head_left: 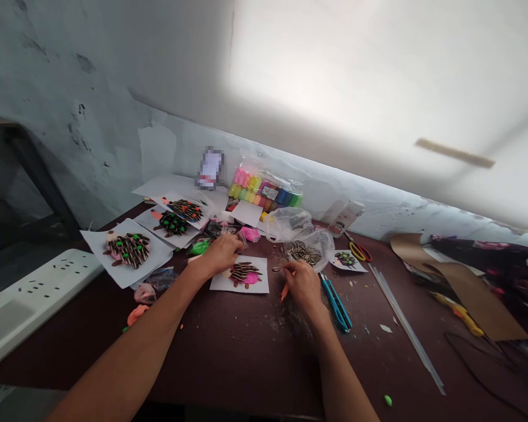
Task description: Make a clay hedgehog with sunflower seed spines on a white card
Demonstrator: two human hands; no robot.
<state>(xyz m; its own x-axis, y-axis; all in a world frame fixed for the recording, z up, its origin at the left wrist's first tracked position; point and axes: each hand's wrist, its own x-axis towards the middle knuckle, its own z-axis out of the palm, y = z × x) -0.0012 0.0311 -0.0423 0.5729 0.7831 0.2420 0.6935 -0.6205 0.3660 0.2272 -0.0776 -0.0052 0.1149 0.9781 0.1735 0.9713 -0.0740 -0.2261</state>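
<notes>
A white card (260,286) lies in the middle of the table, bearing a hedgehog shape (244,274) made of striped seeds and pink clay. Over its upper left edge reaches my left hand (222,253), fingers curled down by small plastic packets; anything in them is hidden. My right hand (305,285) is right of the card, thumb and fingertips pinched together; what they hold is too small to make out. A slim orange piece (284,292) shows just below those fingers. Behind this hand, striped sunflower seeds (305,253) fill a clear plastic bag (326,249).
Seed hedgehogs on cards (129,275) lie left. A colored clay pack (268,190) leans on the wall. Right are a teal cutter (335,305), scissors (359,252), clear sticks (407,328) and a yellow glue gun (460,313) with cable. A power strip (39,281) is far left.
</notes>
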